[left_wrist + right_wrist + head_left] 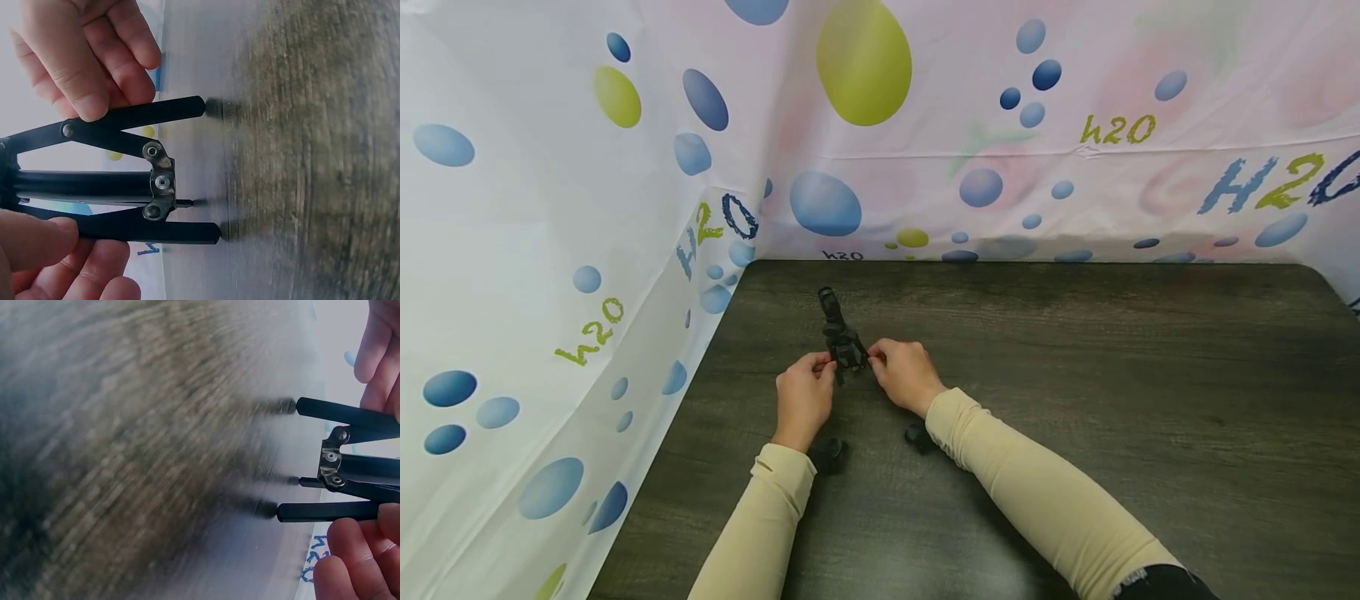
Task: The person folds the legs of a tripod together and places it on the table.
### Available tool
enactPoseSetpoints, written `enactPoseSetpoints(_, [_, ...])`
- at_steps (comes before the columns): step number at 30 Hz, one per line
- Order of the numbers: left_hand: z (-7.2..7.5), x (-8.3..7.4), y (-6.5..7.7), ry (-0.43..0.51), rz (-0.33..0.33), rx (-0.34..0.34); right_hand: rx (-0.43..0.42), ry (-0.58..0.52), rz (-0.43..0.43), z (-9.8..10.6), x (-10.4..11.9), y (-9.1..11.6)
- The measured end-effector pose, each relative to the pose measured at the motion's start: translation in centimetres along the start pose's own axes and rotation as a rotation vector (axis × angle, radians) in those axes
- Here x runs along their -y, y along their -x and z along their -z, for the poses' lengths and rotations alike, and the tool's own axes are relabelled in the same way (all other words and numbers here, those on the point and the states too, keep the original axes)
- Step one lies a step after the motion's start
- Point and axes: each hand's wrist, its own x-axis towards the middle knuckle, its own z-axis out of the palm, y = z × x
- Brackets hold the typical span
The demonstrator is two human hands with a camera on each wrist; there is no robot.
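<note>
A small black tripod [846, 348] stands over the table in the head view, its upper end toward the back wall. My left hand [803, 396] pinches its left leg [165, 232] between thumb and fingers. On the other side my right hand [908, 375] pinches the right leg [325, 511]. Both legs are spread a little away from the centre tube [87, 184]. A metal brace [162, 182] with rivets joins the tube to the leg struts. The tip of a third leg [311, 482] shows behind it. The tripod's top lies outside both wrist views.
The dark wood-grain table [1120, 400] extends far to the right. A white curtain [647, 208] with blue and green spots hangs along its left side and back edge. Small black devices [829, 456] sit close by each cuff.
</note>
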Motion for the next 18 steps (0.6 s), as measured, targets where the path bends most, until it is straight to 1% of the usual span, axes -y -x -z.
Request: enactPoseSetpoints(18, [-0.02,0.15,0.07,-0.002,0.007,-0.018,-0.005,-0.010,0.000,-0.26,0.30,0.03])
